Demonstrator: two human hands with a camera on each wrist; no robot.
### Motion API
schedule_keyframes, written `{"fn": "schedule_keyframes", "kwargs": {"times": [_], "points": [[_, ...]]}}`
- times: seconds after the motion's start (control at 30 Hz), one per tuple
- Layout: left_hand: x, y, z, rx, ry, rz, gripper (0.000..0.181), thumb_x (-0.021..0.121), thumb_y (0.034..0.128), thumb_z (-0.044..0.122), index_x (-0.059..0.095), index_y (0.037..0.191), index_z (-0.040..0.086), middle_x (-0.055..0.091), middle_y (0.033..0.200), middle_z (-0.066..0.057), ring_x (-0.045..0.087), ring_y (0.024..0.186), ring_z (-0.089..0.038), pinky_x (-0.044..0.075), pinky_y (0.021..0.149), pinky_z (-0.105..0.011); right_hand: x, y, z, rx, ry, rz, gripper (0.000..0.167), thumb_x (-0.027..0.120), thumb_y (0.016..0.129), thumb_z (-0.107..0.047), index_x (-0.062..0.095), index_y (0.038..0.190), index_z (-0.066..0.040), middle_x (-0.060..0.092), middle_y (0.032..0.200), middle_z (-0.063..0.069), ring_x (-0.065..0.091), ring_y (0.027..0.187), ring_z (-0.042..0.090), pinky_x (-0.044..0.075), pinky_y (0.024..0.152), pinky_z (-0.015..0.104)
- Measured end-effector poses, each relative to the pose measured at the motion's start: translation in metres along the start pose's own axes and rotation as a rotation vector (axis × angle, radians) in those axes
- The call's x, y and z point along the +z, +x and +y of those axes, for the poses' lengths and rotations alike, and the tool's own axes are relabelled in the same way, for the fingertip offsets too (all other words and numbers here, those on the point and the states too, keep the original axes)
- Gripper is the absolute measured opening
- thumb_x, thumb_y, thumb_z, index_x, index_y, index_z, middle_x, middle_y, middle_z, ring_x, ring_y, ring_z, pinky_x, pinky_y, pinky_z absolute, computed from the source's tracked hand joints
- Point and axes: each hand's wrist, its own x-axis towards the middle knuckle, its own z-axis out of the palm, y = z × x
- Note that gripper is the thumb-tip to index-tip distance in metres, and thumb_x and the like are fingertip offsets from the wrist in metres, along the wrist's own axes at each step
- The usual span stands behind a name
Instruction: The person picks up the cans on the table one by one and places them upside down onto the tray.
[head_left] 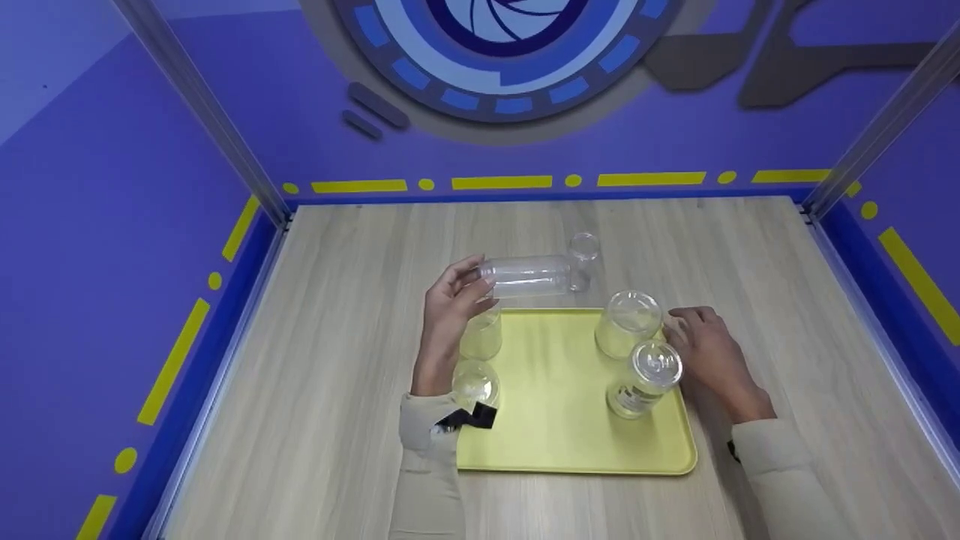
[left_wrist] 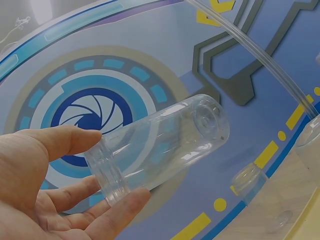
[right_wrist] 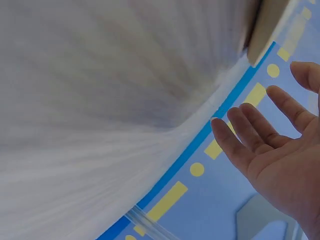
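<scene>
My left hand [head_left: 448, 315] holds a clear plastic jar [head_left: 529, 275] sideways above the tray's far edge. In the left wrist view, the thumb and fingers of the left hand [left_wrist: 22, 172] grip the jar [left_wrist: 165, 142] around its ridged end, with the round base pointing away. My right hand [head_left: 709, 356] is beside the tray's right edge, near a wide clear jar [head_left: 622, 330] and a labelled clear jar [head_left: 637, 390]. In the right wrist view the fingers of the right hand [right_wrist: 285, 162] are spread, holding nothing.
The yellow tray [head_left: 555, 420] lies on a wood-grain table [head_left: 322, 360]. Two more clear jars, a far one [head_left: 481, 337] and a near one [head_left: 477, 381], stand along its left side, partly behind my left arm. Another clear jar [head_left: 583, 251] stands behind the tray. Purple-blue panels [head_left: 247, 90] enclose the table.
</scene>
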Motion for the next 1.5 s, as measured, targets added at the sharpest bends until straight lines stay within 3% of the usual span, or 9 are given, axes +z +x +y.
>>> {"fn": "schedule_keyframes", "kwargs": {"times": [0.17, 0.57, 1.0, 1.37, 1.43, 1.5], "points": [[0.0, 0.0, 0.001, -0.005, -0.01, -0.008, 0.046, 0.073, 0.0961, 0.005, 0.062, 0.14, -0.003, 0.068, 0.126, -0.018, 0.069, 0.107, -0.026, 0.061, 0.089, -0.041, -0.004, -0.001, -0.005, -0.026, 0.03, 0.051, 0.041, 0.066, 0.106, -0.023, 0.062, 0.135, 0.006, 0.055, 0.135, 0.031, 0.051, 0.128, 0.052, 0.043, 0.1, 0.071], [0.001, -0.001, 0.001, -0.012, -0.003, 0.004, 0.046, 0.072, 0.0952, 0.003, 0.062, 0.14, -0.003, 0.068, 0.126, -0.018, 0.069, 0.108, -0.025, 0.062, 0.087, -0.039, -0.009, -0.003, -0.012, -0.012, 0.091, 0.07, 0.044, 0.064, 0.107, -0.025, 0.061, 0.139, 0.004, 0.053, 0.138, 0.029, 0.049, 0.132, 0.052, 0.041, 0.104, 0.071], [0.0, -0.001, -0.002, -0.008, 0.004, -0.018, 0.048, 0.073, 0.0962, 0.006, 0.061, 0.141, -0.004, 0.067, 0.128, -0.019, 0.068, 0.11, -0.025, 0.061, 0.09, -0.04, -0.013, -0.003, -0.025, -0.047, 0.185, 0.181, 0.037, 0.068, 0.104, -0.013, 0.063, 0.138, 0.003, 0.059, 0.13, 0.027, 0.059, 0.118, 0.048, 0.05, 0.091, 0.062], [0.0, -0.004, -0.003, 0.003, 0.009, -0.034, 0.048, 0.071, 0.0964, 0.006, 0.061, 0.142, -0.002, 0.067, 0.131, -0.017, 0.067, 0.112, -0.027, 0.061, 0.09, -0.039, -0.021, -0.003, -0.034, -0.036, 0.258, 0.192, 0.042, 0.065, 0.106, -0.016, 0.058, 0.143, 0.002, 0.055, 0.136, 0.027, 0.057, 0.123, 0.049, 0.049, 0.097, 0.066], [0.001, -0.004, -0.004, 0.0, 0.005, -0.03, 0.048, 0.072, 0.096, 0.006, 0.061, 0.142, -0.002, 0.067, 0.131, -0.017, 0.067, 0.112, -0.027, 0.061, 0.09, -0.04, -0.023, -0.004, -0.036, -0.039, 0.267, 0.2, 0.041, 0.065, 0.106, -0.017, 0.059, 0.143, 0.002, 0.055, 0.136, 0.026, 0.058, 0.124, 0.047, 0.049, 0.097, 0.062], [0.001, -0.004, -0.004, 0.0, 0.002, -0.03, 0.048, 0.072, 0.096, 0.006, 0.061, 0.142, -0.002, 0.067, 0.131, -0.017, 0.068, 0.112, -0.027, 0.061, 0.09, -0.04, -0.025, -0.004, -0.038, -0.034, 0.281, 0.204, 0.041, 0.065, 0.107, -0.018, 0.059, 0.143, 0.001, 0.056, 0.136, 0.024, 0.058, 0.124, 0.044, 0.051, 0.097, 0.05]]}}
